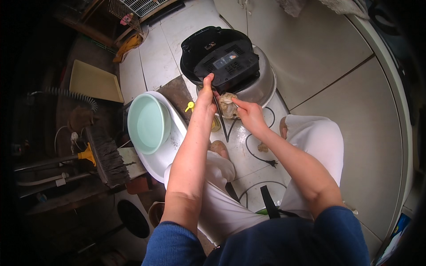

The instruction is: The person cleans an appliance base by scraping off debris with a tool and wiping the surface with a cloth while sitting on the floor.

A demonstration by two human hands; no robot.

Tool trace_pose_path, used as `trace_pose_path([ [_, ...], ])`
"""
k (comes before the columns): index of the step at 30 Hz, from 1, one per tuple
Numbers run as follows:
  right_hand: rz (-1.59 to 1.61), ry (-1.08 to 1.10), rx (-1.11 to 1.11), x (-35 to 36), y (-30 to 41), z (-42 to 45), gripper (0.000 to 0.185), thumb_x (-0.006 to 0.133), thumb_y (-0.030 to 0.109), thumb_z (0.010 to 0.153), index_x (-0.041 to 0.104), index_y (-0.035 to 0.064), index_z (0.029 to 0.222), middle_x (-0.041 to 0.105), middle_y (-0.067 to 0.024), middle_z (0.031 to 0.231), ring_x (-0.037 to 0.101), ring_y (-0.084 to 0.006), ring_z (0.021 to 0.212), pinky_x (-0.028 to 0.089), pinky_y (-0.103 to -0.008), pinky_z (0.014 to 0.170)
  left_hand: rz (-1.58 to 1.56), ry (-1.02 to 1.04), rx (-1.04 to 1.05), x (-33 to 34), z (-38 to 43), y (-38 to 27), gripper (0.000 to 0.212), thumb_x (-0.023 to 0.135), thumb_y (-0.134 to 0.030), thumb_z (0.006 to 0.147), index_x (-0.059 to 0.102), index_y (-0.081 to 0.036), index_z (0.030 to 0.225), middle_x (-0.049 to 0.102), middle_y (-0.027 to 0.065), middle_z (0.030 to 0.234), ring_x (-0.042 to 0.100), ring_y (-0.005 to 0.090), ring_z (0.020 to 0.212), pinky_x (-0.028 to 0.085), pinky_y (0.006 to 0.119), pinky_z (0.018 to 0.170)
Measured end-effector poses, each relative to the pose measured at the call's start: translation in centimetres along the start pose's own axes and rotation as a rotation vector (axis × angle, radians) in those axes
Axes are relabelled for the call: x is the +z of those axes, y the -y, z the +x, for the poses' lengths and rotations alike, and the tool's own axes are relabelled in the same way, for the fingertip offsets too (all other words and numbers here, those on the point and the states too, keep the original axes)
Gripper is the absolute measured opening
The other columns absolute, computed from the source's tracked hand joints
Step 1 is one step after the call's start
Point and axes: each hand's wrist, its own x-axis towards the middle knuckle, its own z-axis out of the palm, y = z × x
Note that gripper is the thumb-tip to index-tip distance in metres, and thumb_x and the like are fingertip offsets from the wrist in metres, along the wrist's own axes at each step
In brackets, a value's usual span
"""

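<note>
A black electric appliance [226,63] is tilted with its vented, labelled underside facing me, over a large metal basin [263,79]. My left hand [207,96] grips its near edge, thumb on the underside; the fingers are partly hidden. A black power cord [221,116] hangs past that hand in a sharp bend. Pinched in my right hand [251,114] is a stained, crumpled cloth [228,104], close to the cord and my left fingers. Whether the cloth touches the cord, I cannot tell. Farther along the floor lies a cord's plug [273,163].
At left a pale green basin [148,123] sits in a white tub [176,136]. A bottle with a yellow trigger [189,106] stands beside my left forearm. A floor brush [108,158], a beige tray [95,81] and a wire cage [139,8] are farther off. White cabinet panels [346,99] line the right.
</note>
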Motion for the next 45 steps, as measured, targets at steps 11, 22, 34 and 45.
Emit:
trace_pose_path([
  [11, -0.032, 0.083, 0.008, -0.2, 0.9, -0.2, 0.035, 0.051, 0.004, 0.084, 0.062, 0.0116, 0.116, 0.063, -0.021, 0.103, 0.063, -0.0336, 0.092, 0.048, -0.0364, 0.082, -0.023, -0.023, -0.042, -0.1, 0.3, 0.3, 0.048, 0.073, -0.053, 0.068, 0.06, -0.009, 0.082, 0.043, 0.0005, 0.06, 0.041, 0.0123, 0.049, 0.036, 0.026, 0.044],
  [22, 0.065, -0.078, -0.103, 1.8, 0.2, -0.4, 0.037, 0.05, 0.005, 0.082, 0.061, 0.004, 0.118, 0.063, -0.0083, 0.068, 0.053, -0.0091, 0.058, 0.045, -0.0269, 0.057, -0.103, 0.133, 0.037, -0.3, 1.2, 1.2, 0.061, 0.069, -0.051, 0.074, 0.057, -0.007, 0.115, 0.063, 0.0096, 0.096, 0.058, 0.0233, 0.075, 0.051, 0.037, 0.069],
  [34, 0.009, -0.044, -0.034, -0.8, 0.9, -0.7, 0.034, 0.05, 0.005, 0.085, 0.062, 0.0092, 0.116, 0.065, -0.0213, 0.093, 0.065, -0.0299, 0.082, 0.049, -0.0364, 0.075, 0.002, 0.015, -0.007, -0.1, -0.7, 0.3, 0.054, 0.07, -0.056, 0.071, 0.052, -0.005, 0.065, 0.041, 0.0032, 0.05, 0.041, 0.0184, 0.037, 0.034, 0.032, 0.033],
  [45, -0.855, 0.036, -0.18, -1.0, 5.9, -0.4, 0.037, 0.048, 0.006, 0.084, 0.061, 0.0164, 0.118, 0.065, -0.0201, 0.088, 0.064, -0.0345, 0.08, 0.051, -0.0454, 0.07, -0.109, 0.041, 0.053, 0.0, 0.9, 1.6, 0.047, 0.073, -0.047, 0.072, 0.06, -0.004, 0.085, 0.045, 0.0013, 0.06, 0.041, 0.015, 0.049, 0.038, 0.03, 0.043],
])
